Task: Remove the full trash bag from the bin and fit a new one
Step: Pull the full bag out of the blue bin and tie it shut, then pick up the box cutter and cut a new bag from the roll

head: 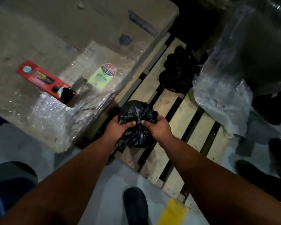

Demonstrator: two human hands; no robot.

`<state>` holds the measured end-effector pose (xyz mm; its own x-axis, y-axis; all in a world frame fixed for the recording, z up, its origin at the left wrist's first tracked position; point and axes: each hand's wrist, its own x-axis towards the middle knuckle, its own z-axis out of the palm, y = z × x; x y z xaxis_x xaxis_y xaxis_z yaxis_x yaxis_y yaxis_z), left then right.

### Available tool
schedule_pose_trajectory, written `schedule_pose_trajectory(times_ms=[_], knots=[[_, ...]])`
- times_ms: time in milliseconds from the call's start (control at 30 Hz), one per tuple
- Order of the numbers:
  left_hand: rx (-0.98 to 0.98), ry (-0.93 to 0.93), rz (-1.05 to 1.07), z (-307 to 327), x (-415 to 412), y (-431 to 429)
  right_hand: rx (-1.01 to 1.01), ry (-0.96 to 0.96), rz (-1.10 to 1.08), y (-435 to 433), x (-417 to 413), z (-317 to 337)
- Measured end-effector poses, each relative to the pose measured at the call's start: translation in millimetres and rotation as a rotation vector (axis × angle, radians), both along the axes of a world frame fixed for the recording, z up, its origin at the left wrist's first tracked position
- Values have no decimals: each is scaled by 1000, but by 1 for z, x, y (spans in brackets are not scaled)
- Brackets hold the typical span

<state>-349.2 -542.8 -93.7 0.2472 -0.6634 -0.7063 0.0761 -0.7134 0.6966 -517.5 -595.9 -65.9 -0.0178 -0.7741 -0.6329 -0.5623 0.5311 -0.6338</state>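
Both my hands grip a small black trash bag (137,122) over a wooden pallet (173,132). My left hand (118,127) clutches its left side and my right hand (157,127) pinches the gathered plastic on its right. The bag's crumpled top bulges above my fingers and its lower part hangs between my wrists. A second black bag (179,70) lies farther back on the pallet slats. No bin is visible.
A large cardboard box (58,51) wrapped in clear film stands left of the pallet, with a red box of bags (44,80) on top. Clear plastic sheeting (224,88) covers something at the right. Dark shoes (135,207) stand on the grey floor near a yellow marking (173,213).
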Motion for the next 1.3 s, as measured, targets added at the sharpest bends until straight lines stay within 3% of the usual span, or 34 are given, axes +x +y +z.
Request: schedule_pose_trajectory(times_ms=[233, 433, 733, 867, 967, 1133, 1300], knots=[[29, -170, -165, -38, -5, -8, 4, 128, 131, -7, 1, -30], [-10, -108, -149, -57, 0, -2, -11, 194, 166, -6, 4, -41], [-9, -114, -97, 8, 24, 19, -78, 380, 173, 7, 22, 8], [-4, -240, -20, 59, 67, 25, -407, 481, 323, 6, 73, 45], [-10, -241, 98, 89, 110, 33, -548, 413, 396, 2, 129, 67], [-8, -187, 284, 102, 184, 63, -655, 245, 576, 9, 228, 90], [-25, -130, 405, 101, 221, 108, -644, 396, 745, 30, 293, 70]])
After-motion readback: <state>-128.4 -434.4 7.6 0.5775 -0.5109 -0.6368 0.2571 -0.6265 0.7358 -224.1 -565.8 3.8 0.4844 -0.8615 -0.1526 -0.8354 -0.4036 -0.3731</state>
